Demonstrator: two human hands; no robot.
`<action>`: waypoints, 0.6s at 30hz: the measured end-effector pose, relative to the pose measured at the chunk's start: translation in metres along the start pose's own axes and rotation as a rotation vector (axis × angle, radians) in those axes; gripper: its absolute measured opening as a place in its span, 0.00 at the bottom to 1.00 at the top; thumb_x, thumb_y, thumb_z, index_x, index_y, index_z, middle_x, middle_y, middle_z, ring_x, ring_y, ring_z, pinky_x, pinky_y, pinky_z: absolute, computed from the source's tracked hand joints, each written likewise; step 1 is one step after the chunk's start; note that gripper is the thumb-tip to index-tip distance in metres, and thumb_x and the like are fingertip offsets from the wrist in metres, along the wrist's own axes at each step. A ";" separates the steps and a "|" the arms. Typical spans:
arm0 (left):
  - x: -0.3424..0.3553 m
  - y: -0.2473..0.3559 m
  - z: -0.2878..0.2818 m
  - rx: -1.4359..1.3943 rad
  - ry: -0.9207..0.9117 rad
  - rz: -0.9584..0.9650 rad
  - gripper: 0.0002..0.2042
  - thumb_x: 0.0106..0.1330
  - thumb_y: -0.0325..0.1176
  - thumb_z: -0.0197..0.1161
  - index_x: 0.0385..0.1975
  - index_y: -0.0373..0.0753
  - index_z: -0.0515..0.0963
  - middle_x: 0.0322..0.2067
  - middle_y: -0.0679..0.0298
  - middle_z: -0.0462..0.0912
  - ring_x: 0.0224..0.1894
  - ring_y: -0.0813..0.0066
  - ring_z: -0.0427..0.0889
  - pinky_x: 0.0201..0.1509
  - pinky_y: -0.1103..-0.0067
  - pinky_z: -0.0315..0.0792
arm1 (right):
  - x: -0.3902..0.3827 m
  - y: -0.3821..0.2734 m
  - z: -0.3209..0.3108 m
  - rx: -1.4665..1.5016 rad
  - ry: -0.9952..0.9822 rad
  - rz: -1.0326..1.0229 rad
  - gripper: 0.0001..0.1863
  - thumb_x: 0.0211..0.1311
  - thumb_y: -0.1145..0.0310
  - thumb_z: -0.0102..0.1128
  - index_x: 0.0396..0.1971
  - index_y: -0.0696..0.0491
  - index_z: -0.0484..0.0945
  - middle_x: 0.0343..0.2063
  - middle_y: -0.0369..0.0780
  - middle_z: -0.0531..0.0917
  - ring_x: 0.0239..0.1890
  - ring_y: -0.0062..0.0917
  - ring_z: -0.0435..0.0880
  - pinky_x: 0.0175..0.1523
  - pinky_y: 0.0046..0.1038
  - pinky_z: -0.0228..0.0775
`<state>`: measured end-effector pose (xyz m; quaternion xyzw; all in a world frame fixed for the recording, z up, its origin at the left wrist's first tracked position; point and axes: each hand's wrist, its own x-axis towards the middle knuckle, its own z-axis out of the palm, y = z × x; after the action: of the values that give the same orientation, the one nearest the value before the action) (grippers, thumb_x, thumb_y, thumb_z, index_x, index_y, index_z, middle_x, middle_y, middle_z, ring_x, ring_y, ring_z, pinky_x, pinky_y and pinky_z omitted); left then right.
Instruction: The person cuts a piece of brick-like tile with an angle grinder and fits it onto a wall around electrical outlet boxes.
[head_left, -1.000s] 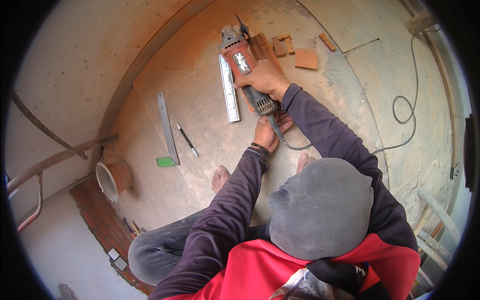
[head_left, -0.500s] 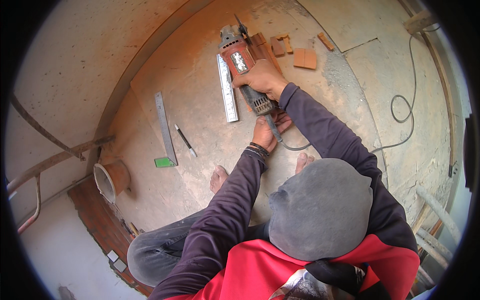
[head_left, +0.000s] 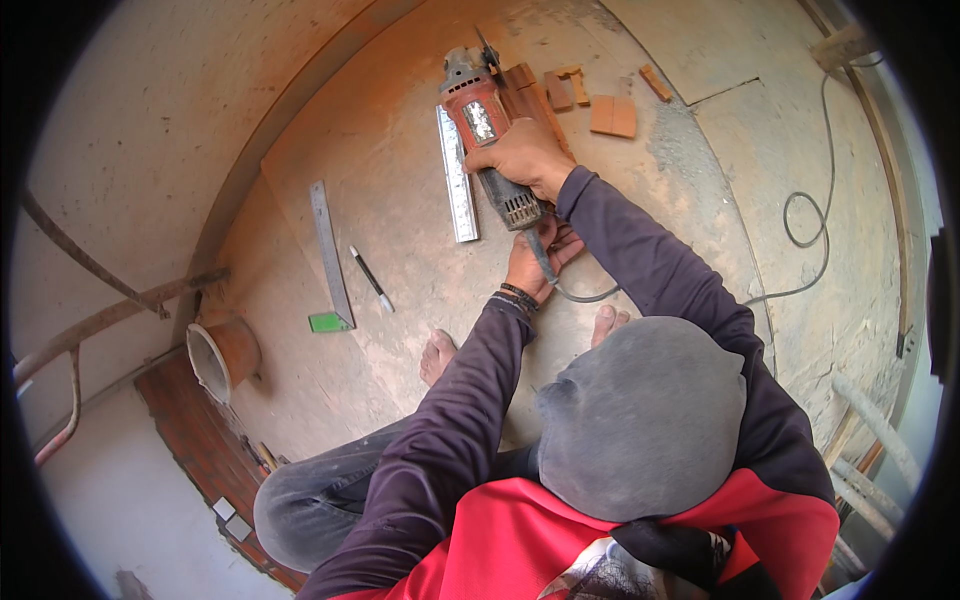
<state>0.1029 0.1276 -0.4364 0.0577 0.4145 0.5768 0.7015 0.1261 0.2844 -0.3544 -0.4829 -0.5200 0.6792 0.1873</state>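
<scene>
The angle grinder (head_left: 480,120) sits well in from the floor's (head_left: 390,170) left edge, its disc (head_left: 487,48) beside terracotta strips (head_left: 519,77); the right hand (head_left: 525,158) wraps its body, the left hand (head_left: 533,265) curls half-open behind, its hold indeterminable. Notched offcuts (head_left: 577,88) suggest cutting partly done, the strips seemingly left.
</scene>
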 end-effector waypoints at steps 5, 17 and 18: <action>0.002 0.001 -0.002 0.026 -0.006 -0.013 0.18 0.74 0.39 0.61 0.58 0.39 0.70 0.54 0.56 0.78 0.58 0.61 0.79 0.64 0.61 0.77 | 0.000 -0.005 0.000 0.004 -0.021 0.045 0.16 0.44 0.68 0.79 0.29 0.64 0.84 0.24 0.42 0.85 0.20 0.24 0.81 0.26 0.30 0.73; 0.004 -0.001 -0.007 0.018 -0.035 -0.013 0.16 0.74 0.38 0.61 0.55 0.37 0.71 0.53 0.55 0.78 0.57 0.59 0.80 0.64 0.62 0.78 | -0.008 -0.007 -0.002 0.015 -0.030 0.033 0.18 0.44 0.69 0.79 0.31 0.66 0.83 0.24 0.42 0.85 0.22 0.24 0.81 0.27 0.29 0.73; 0.004 -0.001 -0.007 0.017 -0.025 -0.017 0.16 0.74 0.37 0.61 0.55 0.37 0.70 0.54 0.55 0.78 0.58 0.59 0.79 0.64 0.62 0.77 | -0.008 -0.008 -0.002 0.025 -0.038 0.041 0.18 0.44 0.69 0.79 0.31 0.66 0.83 0.25 0.42 0.85 0.22 0.23 0.81 0.27 0.29 0.73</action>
<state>0.0990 0.1276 -0.4438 0.0673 0.4109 0.5667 0.7110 0.1295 0.2823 -0.3440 -0.4782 -0.5048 0.6984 0.1697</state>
